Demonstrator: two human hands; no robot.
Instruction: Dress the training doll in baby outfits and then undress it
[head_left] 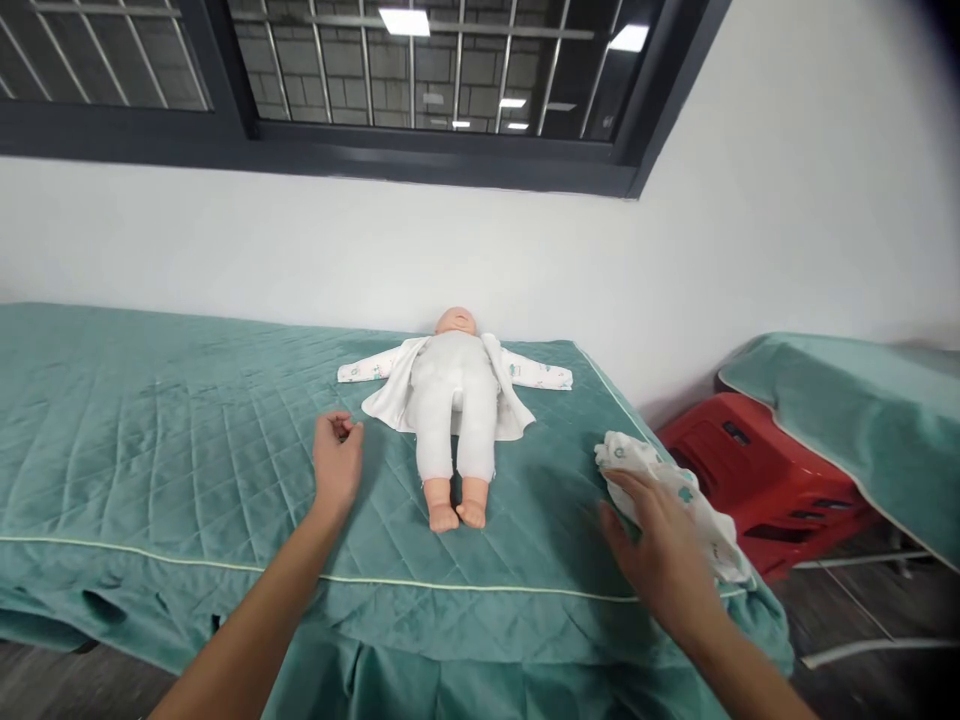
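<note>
A doll lies on its back on a bed, its feet toward the person and its head close to the wall. Its body and legs are white and its bare feet are orange-pink. A white jacket lies open around the doll, its front panels fanned out on either side of the trunk and its printed sleeves stretched out straight to both sides.

To the left of the doll's legs, apart from them, is the left hand; its fingers curl in loosely and hold nothing that shows, and I cannot tell whether the fingertips meet the thumb. To the right of the doll, well apart from it, the right hand is spread, thumb away from the fingers, over a crumpled white printed cloth; how firmly it touches is unclear.

The bed's green quilted cover extends far to the doll's left. Farther right of the doll, beyond the bed's edge, are a red plastic object and a second green cover. Above and behind the doll is a dark-framed window with metal bars.
</note>
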